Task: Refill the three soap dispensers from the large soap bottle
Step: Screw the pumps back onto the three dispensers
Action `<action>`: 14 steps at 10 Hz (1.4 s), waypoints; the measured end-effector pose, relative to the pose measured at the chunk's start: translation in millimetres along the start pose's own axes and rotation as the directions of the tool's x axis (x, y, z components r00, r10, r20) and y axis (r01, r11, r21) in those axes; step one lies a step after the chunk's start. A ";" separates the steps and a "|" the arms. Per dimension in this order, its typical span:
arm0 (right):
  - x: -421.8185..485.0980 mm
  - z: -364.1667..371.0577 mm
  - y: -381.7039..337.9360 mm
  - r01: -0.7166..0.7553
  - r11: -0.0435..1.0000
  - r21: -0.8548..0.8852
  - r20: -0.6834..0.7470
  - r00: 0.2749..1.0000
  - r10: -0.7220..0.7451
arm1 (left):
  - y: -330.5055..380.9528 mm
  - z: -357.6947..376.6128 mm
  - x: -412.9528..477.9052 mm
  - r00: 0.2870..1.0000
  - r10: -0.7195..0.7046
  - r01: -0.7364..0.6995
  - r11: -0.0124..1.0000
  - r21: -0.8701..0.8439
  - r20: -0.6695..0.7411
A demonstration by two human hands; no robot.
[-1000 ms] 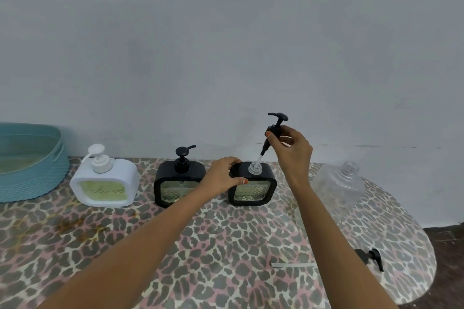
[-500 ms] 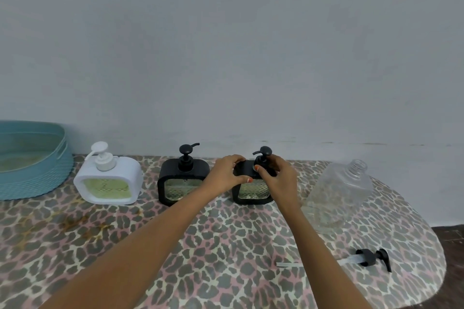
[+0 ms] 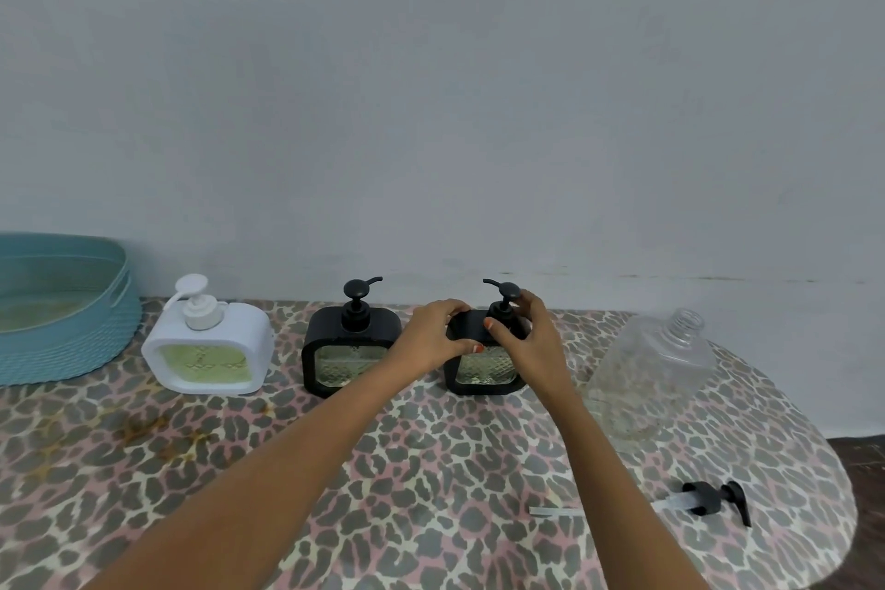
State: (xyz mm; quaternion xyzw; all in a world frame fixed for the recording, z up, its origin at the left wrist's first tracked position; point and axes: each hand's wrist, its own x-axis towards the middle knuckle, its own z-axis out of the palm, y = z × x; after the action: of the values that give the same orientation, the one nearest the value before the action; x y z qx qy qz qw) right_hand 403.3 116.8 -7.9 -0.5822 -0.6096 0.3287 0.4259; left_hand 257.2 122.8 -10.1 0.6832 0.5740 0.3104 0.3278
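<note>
Three soap dispensers stand in a row near the wall: a white dispenser (image 3: 210, 345) on the left, a black dispenser (image 3: 351, 350) in the middle and a second black dispenser (image 3: 483, 369) on the right. My left hand (image 3: 433, 335) grips the right dispenser's top left corner. My right hand (image 3: 527, 335) is closed round the collar of its black pump (image 3: 503, 290), which sits in the neck. The large clear soap bottle (image 3: 651, 369) stands uncapped to the right and looks nearly drained.
A teal woven basket (image 3: 62, 307) sits at the far left. A loose black pump with a clear tube (image 3: 709, 498) lies near the table's right front edge. The leopard-print table (image 3: 335, 493) rounds off on the right, with a grey wall behind.
My right hand lowered the pump from above the right dispenser into its neck. The spout has since turned and points left. My left hand kept its hold on the dispenser.
</note>
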 end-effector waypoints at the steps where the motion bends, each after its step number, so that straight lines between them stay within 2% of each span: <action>1: 1.7 -7.2 2.0 0.030 0.999 0.020 0.047 0.998 -0.030 | 0.1 -0.7 0.9 1.000 0.004 -0.004 1.000 -0.007 0.002; 3: 7.0 2.9 2.1 0.030 0.998 -0.052 -0.105 0.994 -0.035 | 0.4 1.1 0.1 1.000 0.006 -0.006 1.000 0.006 0.009; 4: 8.9 9.2 0.3 0.019 0.995 -0.097 -0.104 0.994 -0.029 | -1.9 0.5 1.3 1.000 0.007 -0.007 1.000 -0.001 0.008; 6: 7.5 -9.7 -2.2 -0.031 0.998 -0.058 0.093 0.995 0.037 | -1.8 0.9 1.8 1.000 0.012 -0.012 1.000 -0.006 0.016; 8: 11.5 -0.2 -2.4 -0.065 0.976 -0.206 -0.101 0.994 0.044 | -0.4 2.2 0.4 1.000 0.025 -0.025 1.000 0.008 0.006; 9: 13.5 6.2 -1.2 -0.072 0.958 -0.277 -0.148 0.989 0.032 | -2.0 1.1 0.9 1.000 0.025 -0.025 1.000 0.001 0.007; 11: 3.6 -13.7 -7.4 0.014 0.996 -0.093 0.095 0.995 -0.005 | -1.5 0.0 1.4 1.000 0.023 -0.023 1.000 -0.003 0.008; 12: 6.8 -14.9 -3.2 0.006 0.999 -0.037 0.043 0.999 -0.005 | 0.1 1.6 0.4 0.999 0.033 -0.033 0.999 0.001 0.009; 13: 10.0 -6.0 -3.1 -0.009 0.994 -0.113 -0.079 0.997 0.000 | 0.2 1.6 -0.9 1.000 0.031 -0.031 1.000 -0.005 0.005; 14: 10.3 1.9 -3.7 0.003 0.990 -0.138 -0.119 0.993 -0.020 | -1.7 1.4 0.2 0.999 0.032 -0.032 0.999 -0.001 0.003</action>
State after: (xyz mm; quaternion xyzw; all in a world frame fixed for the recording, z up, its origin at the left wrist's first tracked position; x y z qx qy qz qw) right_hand 400.4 126.8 -4.0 -0.6255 -0.6073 0.2477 0.4225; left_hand 257.3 123.1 -12.3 0.6926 0.5625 0.3146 0.3240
